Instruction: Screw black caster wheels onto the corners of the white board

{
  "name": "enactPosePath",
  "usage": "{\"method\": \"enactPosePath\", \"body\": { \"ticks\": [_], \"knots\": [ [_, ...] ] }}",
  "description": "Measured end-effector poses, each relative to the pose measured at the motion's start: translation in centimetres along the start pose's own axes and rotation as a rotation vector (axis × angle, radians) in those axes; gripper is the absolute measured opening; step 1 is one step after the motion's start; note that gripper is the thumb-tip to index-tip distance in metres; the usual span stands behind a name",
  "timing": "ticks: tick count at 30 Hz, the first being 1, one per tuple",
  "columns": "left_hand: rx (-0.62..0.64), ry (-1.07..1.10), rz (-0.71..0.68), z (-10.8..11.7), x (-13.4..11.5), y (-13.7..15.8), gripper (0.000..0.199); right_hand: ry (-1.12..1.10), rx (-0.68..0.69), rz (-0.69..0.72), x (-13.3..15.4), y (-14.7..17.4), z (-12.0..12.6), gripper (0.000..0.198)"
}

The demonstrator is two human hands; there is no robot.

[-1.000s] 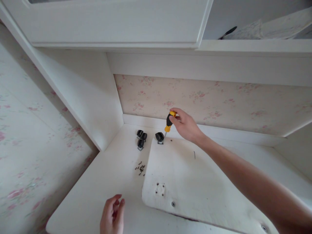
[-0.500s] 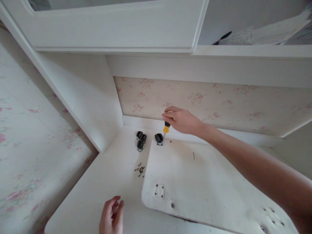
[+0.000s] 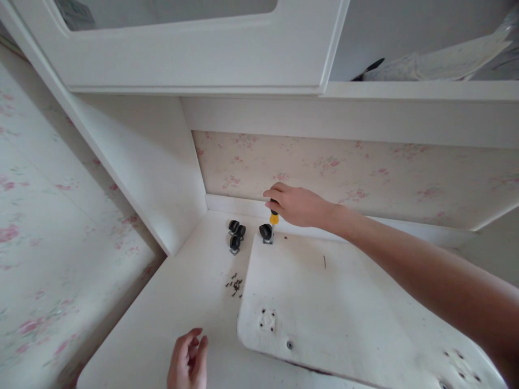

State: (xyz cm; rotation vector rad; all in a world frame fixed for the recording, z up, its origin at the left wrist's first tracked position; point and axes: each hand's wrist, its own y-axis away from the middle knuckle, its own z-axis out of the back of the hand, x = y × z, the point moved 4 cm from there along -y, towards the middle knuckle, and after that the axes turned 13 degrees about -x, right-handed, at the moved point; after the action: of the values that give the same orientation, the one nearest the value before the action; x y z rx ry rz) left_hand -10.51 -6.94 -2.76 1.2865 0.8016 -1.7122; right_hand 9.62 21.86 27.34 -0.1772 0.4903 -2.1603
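Wrapped round the black-and-yellow handle of a screwdriver (image 3: 274, 218), my right hand (image 3: 298, 205) holds it nearly upright. The screwdriver's tip meets the metal plate of a black caster wheel (image 3: 265, 232) at the far left corner of a white board (image 3: 316, 302). My left hand (image 3: 187, 357) hovers low over the white desktop, fingers loosely curled and apart, with nothing visible in it. Loose black caster wheels (image 3: 235, 242) lie left of the board. Several small screws (image 3: 235, 284) are scattered between the board and my left hand.
A white cabinet (image 3: 203, 59) overhangs the desktop (image 3: 194, 292), with a side panel (image 3: 150, 167) at left and floral wallpaper (image 3: 316, 162) behind. Screw holes (image 3: 267, 320) mark the board's near left corner. A thin dark strip (image 3: 324, 262) lies on the board.
The screwdriver has gone from tilted to nearly upright, and my right hand has shifted slightly left with it. The whole view has moved a little. My left hand keeps its pose.
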Motion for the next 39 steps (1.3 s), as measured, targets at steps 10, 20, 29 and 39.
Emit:
{"method": "enactPosePath", "body": {
  "ticks": [10, 20, 29, 39],
  "knots": [
    [0.014, -0.007, -0.071, 0.0, 0.4, -0.3, 0.058, 0.134, 0.094, -0.046, -0.3, 0.0, 0.7, 0.04],
    [0.036, -0.02, -0.115, 0.0, 1.3, -0.4, 0.055, 0.079, 0.175, 0.001, -0.1, -0.4, 0.9, 0.039],
    [0.037, -0.03, -0.125, -0.1, 1.4, -0.4, 0.055, 0.003, 0.216, 0.024, 0.0, -0.6, 0.7, 0.038],
    [0.041, -0.017, -0.099, -0.2, 1.1, -0.3, 0.056, -0.064, 0.235, 0.019, -0.6, -0.6, 0.6, 0.037]
  ]
}}
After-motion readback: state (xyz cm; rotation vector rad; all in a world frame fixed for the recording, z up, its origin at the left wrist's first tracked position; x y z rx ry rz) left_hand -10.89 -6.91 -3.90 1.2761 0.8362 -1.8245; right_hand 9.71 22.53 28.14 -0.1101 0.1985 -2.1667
